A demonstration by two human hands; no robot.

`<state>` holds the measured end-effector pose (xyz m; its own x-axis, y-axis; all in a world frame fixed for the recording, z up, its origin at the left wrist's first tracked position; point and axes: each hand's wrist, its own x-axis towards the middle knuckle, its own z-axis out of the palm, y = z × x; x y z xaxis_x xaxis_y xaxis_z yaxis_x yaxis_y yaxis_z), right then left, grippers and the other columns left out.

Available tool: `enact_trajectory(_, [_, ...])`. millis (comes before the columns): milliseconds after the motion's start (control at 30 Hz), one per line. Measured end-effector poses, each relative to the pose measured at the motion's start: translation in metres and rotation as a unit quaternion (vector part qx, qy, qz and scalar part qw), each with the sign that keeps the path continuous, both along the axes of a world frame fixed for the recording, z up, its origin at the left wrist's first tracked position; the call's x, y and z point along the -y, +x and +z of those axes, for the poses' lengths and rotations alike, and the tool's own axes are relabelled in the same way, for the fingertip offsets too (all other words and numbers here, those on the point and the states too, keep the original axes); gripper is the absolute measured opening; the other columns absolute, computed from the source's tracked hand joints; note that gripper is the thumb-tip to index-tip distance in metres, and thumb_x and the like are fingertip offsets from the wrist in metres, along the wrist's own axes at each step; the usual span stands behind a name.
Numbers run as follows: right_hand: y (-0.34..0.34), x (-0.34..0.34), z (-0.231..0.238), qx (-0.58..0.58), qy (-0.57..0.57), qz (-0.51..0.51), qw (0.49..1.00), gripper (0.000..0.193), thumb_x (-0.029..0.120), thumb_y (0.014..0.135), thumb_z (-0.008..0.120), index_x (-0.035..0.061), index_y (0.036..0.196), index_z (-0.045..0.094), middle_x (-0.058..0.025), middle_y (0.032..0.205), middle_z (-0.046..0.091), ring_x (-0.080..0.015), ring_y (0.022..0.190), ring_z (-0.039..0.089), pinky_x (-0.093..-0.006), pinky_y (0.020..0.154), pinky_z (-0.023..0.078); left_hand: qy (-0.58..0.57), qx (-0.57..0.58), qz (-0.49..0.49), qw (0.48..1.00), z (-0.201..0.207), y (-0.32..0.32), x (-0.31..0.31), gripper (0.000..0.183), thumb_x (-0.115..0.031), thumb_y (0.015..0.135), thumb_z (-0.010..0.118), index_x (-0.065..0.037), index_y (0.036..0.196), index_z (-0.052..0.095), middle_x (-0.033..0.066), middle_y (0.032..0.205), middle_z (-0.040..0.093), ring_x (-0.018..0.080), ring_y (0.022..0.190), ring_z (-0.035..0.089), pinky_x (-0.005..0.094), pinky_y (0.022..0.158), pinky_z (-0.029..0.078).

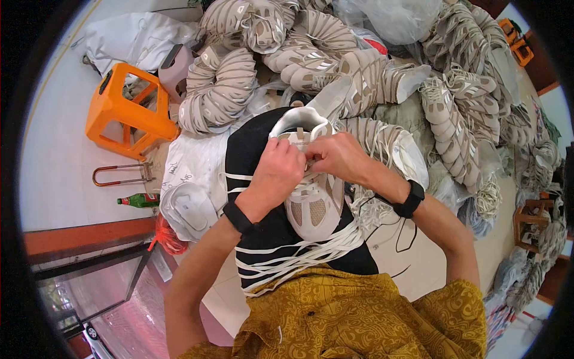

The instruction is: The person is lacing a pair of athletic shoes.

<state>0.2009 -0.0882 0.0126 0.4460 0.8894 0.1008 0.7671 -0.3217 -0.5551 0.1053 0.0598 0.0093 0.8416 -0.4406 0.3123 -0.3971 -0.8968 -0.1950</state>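
Observation:
A beige and white sneaker (314,212) lies on the black cloth over my lap, toe toward me and padded collar away. My left hand (280,170) is closed in a pinch at the left of its lacing. Opposite it, my right hand (338,157) pinches at the eyelets, its fingertips nearly touching the left ones. Both seem to grip the white shoelace, though my fingers mostly hide it. Lace crosses the lower eyelets. Several loose white laces (293,257) stretch over the black cloth (245,149) below the toe.
Rows of nested beige sneakers (218,90) are heaped at the far side and right. An orange stool (128,110) stands at the left, near a green bottle (139,200) and white shoe pieces (188,209). Clear plastic bags (391,18) lie among the shoes. A lace bundle (489,200) lies right.

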Motion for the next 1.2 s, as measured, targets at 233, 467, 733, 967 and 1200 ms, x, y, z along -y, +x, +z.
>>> enact_trajectory(233, [-0.015, -0.004, -0.01, 0.049, 0.094, -0.038, 0.994, 0.015, 0.026, 0.064, 0.061, 0.0109, 0.064, 0.061, -0.0076, 0.06, 0.058, -0.0276, 0.06, 0.058, -0.0389, 0.051, 0.045, -0.052, -0.008, 0.001, 0.999, -0.001, 0.001, -0.004, 0.013, -0.012, 0.059, 0.059, -0.004, 0.065, 0.05, 0.0095, 0.063, 0.047, 0.024, 0.066, 0.048, 0.0358, 0.067, 0.037])
enact_trajectory(467, [-0.017, -0.001, -0.016, -0.249, 0.174, -0.109, 0.947, 0.013, 0.017, 0.065, 0.064, 0.0056, 0.07, 0.065, -0.0062, 0.063, 0.061, -0.0178, 0.056, 0.059, -0.0284, 0.051, 0.045, 0.003, -0.024, -0.017, 1.0, 0.018, 0.0, -0.008, 0.007, -0.01, 0.063, 0.054, -0.004, 0.065, 0.052, 0.0081, 0.063, 0.048, 0.0222, 0.07, 0.048, 0.0339, 0.068, 0.037])
enact_trajectory(733, [0.023, 0.055, 0.019, -0.315, 0.257, -0.221, 0.887, 0.011, 0.01, 0.073, 0.06, 0.0006, 0.071, 0.064, 0.0001, 0.06, 0.057, -0.0035, 0.05, 0.048, -0.0169, 0.046, 0.038, 0.04, 0.016, 0.125, 0.991, 0.067, -0.044, -0.114, 0.017, -0.002, 0.058, 0.053, 0.0, 0.073, 0.046, 0.0166, 0.08, 0.05, 0.0332, 0.082, 0.049, 0.0431, 0.079, 0.04])
enact_trajectory(967, [0.104, 0.162, 0.045, -0.185, 0.284, -0.368, 0.866, 0.013, 0.012, 0.076, 0.058, 0.0001, 0.077, 0.063, 0.0012, 0.061, 0.053, -0.0042, 0.049, 0.044, -0.0171, 0.046, 0.033, 0.038, 0.055, 0.372, 0.926, 0.102, -0.167, -0.275, 0.011, -0.001, 0.066, 0.054, -0.003, 0.076, 0.049, 0.0137, 0.075, 0.051, 0.0329, 0.074, 0.05, 0.0418, 0.067, 0.04])
enact_trajectory(1200, [0.161, 0.263, 0.08, -0.104, 0.291, -0.45, 0.838, 0.019, 0.019, 0.081, 0.056, 0.0005, 0.077, 0.061, 0.0026, 0.059, 0.051, -0.0036, 0.046, 0.039, -0.0181, 0.043, 0.027, 0.008, 0.009, 0.579, 0.815, 0.098, -0.242, -0.348, 0.007, -0.005, 0.072, 0.052, -0.002, 0.077, 0.05, 0.0177, 0.077, 0.055, 0.0367, 0.073, 0.052, 0.045, 0.065, 0.041])
